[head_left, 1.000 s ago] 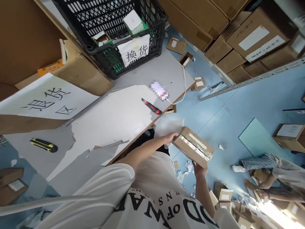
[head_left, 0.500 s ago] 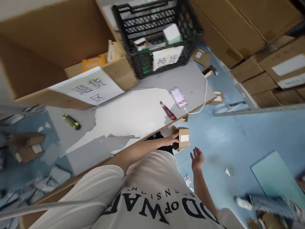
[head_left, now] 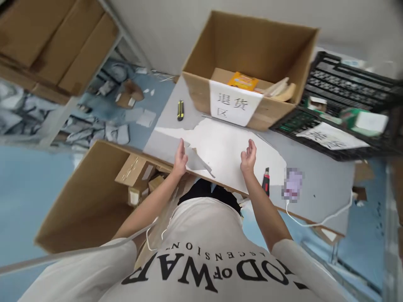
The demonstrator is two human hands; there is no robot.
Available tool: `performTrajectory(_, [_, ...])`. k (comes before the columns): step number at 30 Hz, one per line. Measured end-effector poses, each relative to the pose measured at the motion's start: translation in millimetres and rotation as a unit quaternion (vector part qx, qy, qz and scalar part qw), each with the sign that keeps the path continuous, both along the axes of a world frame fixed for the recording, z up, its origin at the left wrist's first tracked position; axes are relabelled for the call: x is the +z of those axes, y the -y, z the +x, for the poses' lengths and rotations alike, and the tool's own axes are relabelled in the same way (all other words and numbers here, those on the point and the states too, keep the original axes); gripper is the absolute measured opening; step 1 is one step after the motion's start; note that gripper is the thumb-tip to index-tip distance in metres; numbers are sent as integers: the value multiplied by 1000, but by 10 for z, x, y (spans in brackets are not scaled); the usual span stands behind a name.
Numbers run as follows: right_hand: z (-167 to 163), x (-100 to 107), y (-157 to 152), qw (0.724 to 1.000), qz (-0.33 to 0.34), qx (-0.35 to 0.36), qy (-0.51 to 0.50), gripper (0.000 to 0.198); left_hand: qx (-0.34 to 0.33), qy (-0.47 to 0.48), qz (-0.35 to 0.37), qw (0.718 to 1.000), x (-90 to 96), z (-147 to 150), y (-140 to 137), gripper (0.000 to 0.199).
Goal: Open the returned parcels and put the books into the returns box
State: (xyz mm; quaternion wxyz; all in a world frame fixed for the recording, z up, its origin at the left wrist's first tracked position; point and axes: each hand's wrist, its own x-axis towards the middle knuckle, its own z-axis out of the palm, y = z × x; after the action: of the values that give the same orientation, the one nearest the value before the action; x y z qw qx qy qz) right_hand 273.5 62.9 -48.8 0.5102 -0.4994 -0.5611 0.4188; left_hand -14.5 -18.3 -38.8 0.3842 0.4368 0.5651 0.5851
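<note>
left hand [head_left: 180,156]: open and bare, palm inward, over the near edge of the bench [head_left: 317,184]
right hand [head_left: 248,157]: open, holds nothing; the nearer one to the red knife [head_left: 266,184]
red knife: on the bench just right of the right hand; long axis toward the person
change: the small carton the left hand held half a second ago is gone; both hands now face the labelled box [head_left: 248,67]

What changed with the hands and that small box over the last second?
Both hands let go: the left hand and right hand now hang open and empty over the table; the box is out of sight. The red knife and yellow knife stayed put.
</note>
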Motion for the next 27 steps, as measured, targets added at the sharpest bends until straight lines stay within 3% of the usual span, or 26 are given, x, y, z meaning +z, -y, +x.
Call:
performTrajectory(4, [-730,20,-268,992,50,117,2,84,191,-48,3,980,-15,-531,625,104])
performTrajectory(10, [-1767,151,-4,961,86,263,-9,89,355,-83,10,931,-77,-1035,1598,104])
performTrajectory(15, [-2587,141,524,929,96,357,-9,87,431,-80,0,899,-172,-1431,2355,101])
performTrajectory(20, [-3282,-36,1136,895,76,438,21,84,466,-50,-22,883,-460,-1807,3032,97])
performTrajectory(24, [-3678,-249,1418,865,48,494,69,80,500,-9,-36,865,-773,-2093,3343,97])
performTrajectory(27, [-3965,-446,1473,851,26,511,121,77,517,25,-83,852,-1017,-2343,3401,102])
